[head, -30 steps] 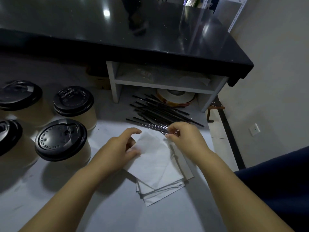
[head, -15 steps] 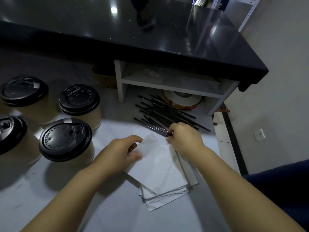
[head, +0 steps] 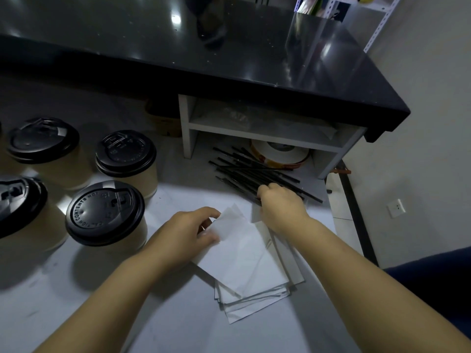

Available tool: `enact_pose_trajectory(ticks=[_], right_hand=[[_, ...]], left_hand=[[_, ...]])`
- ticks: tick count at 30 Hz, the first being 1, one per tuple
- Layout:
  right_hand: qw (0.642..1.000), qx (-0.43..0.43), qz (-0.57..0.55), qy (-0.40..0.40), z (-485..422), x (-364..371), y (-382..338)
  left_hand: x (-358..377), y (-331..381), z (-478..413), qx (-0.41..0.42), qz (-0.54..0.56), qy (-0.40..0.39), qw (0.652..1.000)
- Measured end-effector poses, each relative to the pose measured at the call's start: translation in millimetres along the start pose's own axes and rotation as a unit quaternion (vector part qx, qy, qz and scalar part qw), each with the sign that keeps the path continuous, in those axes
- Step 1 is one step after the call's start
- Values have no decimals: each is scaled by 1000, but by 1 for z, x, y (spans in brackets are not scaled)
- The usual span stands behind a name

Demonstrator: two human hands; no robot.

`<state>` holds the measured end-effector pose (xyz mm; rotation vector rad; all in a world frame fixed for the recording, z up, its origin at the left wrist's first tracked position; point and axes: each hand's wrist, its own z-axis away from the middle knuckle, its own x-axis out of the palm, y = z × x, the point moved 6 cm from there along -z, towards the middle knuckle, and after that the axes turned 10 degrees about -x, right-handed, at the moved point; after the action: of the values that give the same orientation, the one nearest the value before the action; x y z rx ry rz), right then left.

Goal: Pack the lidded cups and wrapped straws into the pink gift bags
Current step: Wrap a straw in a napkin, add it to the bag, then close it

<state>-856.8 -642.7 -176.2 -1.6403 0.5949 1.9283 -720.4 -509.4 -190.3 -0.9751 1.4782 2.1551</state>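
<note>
Four lidded cups (head: 105,212) stood at the left of the frame on the pale table (head: 76,314), black lids on, two nearer and two farther, all well apart from both hands. Right of centre a loose pile of black straws (head: 244,171) lay on the table, its far end reaching under the white shelf unit (head: 187,128), just beside a white ring-shaped roll (head: 279,155). The right hand (head: 281,207) sat at the near end of that pile, fingers curled tight over the straw ends; the fingertips were hidden behind the knuckles, so how many straws it gripped could not be told. Below centre a stack of white paper sheets (head: 254,276) lay fanned on the table. The left hand (head: 186,234) pinched the upper corner of the top sheet (head: 237,240) between thumb and curled fingers, that corner lifted off the stack. A glossy black counter (head: 153,47) filled the upper frame above the shelf unit
</note>
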Motion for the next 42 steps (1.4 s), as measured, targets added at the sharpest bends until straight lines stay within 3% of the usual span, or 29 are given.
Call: enact_pose_trajectory(ticks=[4,10,15,23,27,32,36,42], right_hand=[[996,16,-84,12,2,-6,12],[974,65,-197,90,10,-21,31],[965,60,-216,136,24,-36,34],[965,12,-205,165,61,-54,9],[965,-35,-184,185,72,-77,-16],[937,-44,-205,279,86,-126,-55],[908,-81,-232,339,93,-164,-109],[888,-130,-248,366,96,-194,-223]], left_hand=[[-2,-2,1,-2,-3,3,1000],[-6,4,3,-5,-10,1,1000],[-17,21,14,-3,-12,20,1000],[-70,63,68,79,-12,111,991],[-111,77,94,120,-20,167,978],[-164,77,131,154,-32,223,962],[-214,53,165,160,-45,262,951],[-294,-9,228,154,-75,307,936]])
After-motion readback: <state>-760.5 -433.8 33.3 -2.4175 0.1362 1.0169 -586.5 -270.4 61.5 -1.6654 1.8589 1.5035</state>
